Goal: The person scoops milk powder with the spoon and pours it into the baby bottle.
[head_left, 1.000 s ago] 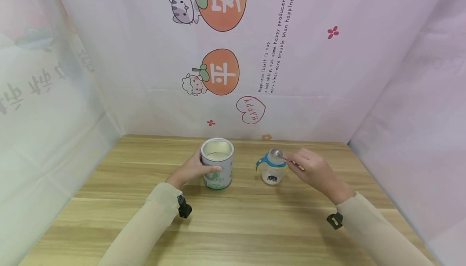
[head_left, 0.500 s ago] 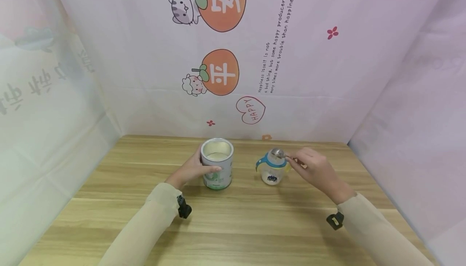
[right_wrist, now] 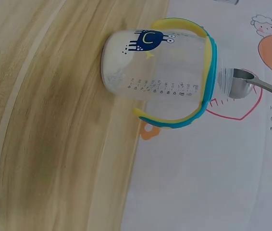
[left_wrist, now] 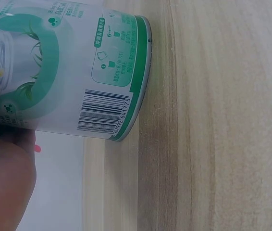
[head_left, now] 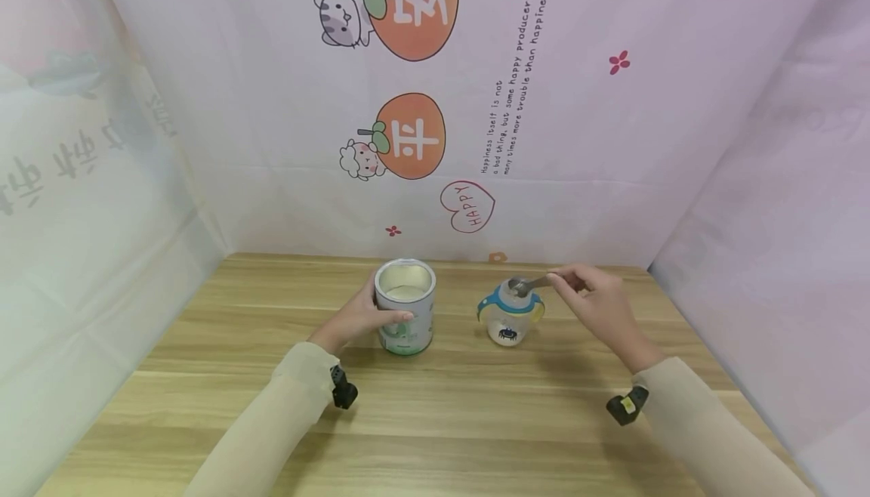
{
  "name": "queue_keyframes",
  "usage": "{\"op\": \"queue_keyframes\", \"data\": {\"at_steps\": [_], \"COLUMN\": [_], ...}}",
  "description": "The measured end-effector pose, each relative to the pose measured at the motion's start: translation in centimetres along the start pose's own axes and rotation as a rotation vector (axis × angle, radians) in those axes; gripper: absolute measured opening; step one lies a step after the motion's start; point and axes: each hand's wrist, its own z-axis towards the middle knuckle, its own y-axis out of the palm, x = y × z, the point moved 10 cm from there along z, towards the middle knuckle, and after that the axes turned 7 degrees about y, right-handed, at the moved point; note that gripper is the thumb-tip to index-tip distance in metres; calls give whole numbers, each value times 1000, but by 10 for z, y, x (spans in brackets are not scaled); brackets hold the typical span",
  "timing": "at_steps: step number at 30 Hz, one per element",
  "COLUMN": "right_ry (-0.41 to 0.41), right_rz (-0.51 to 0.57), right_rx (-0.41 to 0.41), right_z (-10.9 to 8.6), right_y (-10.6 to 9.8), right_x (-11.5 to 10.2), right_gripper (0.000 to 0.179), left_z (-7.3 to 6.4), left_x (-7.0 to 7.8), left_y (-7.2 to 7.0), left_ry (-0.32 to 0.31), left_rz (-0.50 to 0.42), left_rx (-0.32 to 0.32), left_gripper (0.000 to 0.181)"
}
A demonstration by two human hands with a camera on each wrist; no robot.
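Note:
An open milk powder can (head_left: 411,327), white with green print, stands upright on the table with pale powder inside. My left hand (head_left: 356,319) grips its left side, thumb across the front; the left wrist view shows the can's barcode side (left_wrist: 102,110). To the right stands a clear baby bottle (head_left: 508,322) without a cap, with blue and yellow handles and white powder at the bottom. My right hand (head_left: 596,304) pinches the handle of a metal measuring spoon (head_left: 537,283). In the right wrist view, the spoon's round bowl (right_wrist: 241,85) is tilted at the bottle's mouth.
The wooden table (head_left: 435,421) ends at a printed white cloth backdrop (head_left: 578,202) close behind the can and bottle. More cloth walls (head_left: 88,217) rise on the left and right. A black camera (head_left: 627,405) sits on the right wrist.
My right hand has shifted slightly right and turned, so the spoon tips at the bottle's mouth. My left hand and the can have stayed put.

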Motion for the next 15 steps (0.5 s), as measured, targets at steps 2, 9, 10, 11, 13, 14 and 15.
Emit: {"op": "queue_keyframes", "data": {"at_steps": [2, 9, 10, 11, 13, 14, 15], "right_ry": [81, 415, 454, 489, 549, 570, 592], "right_rz": [18, 177, 195, 212, 235, 246, 261], "right_rx": [-8, -59, -71, -82, -107, -117, -127], "right_z": [1, -2, -3, -4, -6, -7, -8], "right_y": [-1, -2, -1, -1, 1, 1, 2], "right_x": [10, 50, 54, 58, 64, 66, 68], "right_gripper": [8, 22, 27, 30, 37, 39, 41], "left_z": [0, 0, 0, 0, -1, -1, -1], "left_x": [0, 1, 1, 1, 1, 1, 1], "left_y": [0, 0, 0, 0, 0, 0, 0], "left_ry": [-7, -3, -2, -2, -4, -4, -7], "left_rz": [0, 14, 11, 11, 11, 10, 11], "left_rx": [6, 7, 6, 6, 8, 8, 10], "left_gripper": [101, 102, 102, 102, 102, 102, 102]}}
